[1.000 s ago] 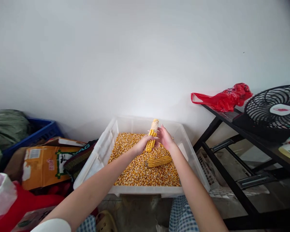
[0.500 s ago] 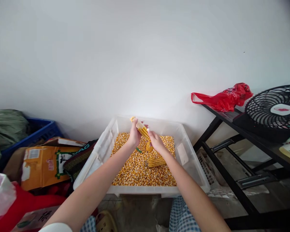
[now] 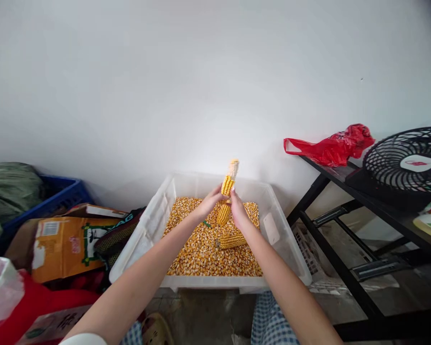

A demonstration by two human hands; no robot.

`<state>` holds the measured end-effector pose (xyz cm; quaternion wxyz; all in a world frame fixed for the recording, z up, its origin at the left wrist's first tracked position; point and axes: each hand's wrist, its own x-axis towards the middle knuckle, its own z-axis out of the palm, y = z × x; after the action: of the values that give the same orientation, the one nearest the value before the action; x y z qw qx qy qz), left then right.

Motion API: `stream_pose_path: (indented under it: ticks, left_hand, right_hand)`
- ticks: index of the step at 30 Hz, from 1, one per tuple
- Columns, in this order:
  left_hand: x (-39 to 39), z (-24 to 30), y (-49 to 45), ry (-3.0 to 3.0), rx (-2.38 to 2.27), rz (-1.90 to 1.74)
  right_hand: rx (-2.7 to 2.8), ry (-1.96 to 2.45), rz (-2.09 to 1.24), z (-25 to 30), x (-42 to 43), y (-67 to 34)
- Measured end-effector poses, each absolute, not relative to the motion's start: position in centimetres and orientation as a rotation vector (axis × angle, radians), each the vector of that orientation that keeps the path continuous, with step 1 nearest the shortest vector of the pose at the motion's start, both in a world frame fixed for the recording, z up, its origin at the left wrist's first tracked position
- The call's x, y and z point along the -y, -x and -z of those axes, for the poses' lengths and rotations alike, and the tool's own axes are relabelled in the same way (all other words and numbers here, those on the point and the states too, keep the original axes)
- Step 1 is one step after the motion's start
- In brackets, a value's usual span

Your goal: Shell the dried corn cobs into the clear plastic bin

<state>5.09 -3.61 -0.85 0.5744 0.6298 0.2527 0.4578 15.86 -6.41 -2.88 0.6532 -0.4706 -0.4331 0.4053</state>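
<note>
Both hands hold one corn cob (image 3: 230, 178) above the far half of a translucent plastic bin (image 3: 287, 249). The cob stands nearly upright; its upper part is pale and bare of kernels, its lower part still yellow with them. My left hand (image 3: 212, 200) grips its lower left side, and my right hand (image 3: 238, 210) closes on it from the right. Loose corn kernels (image 3: 201, 249) cover the bin's floor. Lying on them are another ear of corn (image 3: 223, 214), just below my hands, and a further ear (image 3: 232, 240) partly behind my right forearm. A small green piece (image 3: 207, 224) lies among the kernels.
On the right, a black shelf frame (image 3: 337, 230) carries a red plastic bag (image 3: 330, 148) and a black fan (image 3: 409, 160). To the left are a cardboard box (image 3: 64, 244), a blue crate (image 3: 66, 191) and a red bag (image 3: 39, 302). A white wall (image 3: 201, 86) rises behind the bin.
The held cob has turned from leaning left to nearly upright, and its bare end has moved up and right. My left hand has shifted right, down to the cob's lower part.
</note>
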Motion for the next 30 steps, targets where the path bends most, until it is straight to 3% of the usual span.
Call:
stream_pose_path:
  ticks: [4, 13, 19, 30]
  left_hand:
    - [4.0, 1.4, -4.9, -1.624, -0.661, -0.983]
    - [5.9, 4.2, -6.8, -2.236, -1.040, -0.722]
    - [7.8, 4.4, -8.1, -2.501, -1.363, -0.481]
    - [8.1, 4.0, -7.5, -2.353, -1.156, -0.626]
  right_hand:
    - [0.922, 1.134, -0.744, 2.2, 6.5, -16.8]
    - [0.317, 0.889, -1.041, 0.7, 5.9, -18.6]
    - [0.286, 0.938, -0.972, 0.5, 5.7, -18.3]
    - [0.533, 1.083, -0.815, 0.1, 6.2, -18.1]
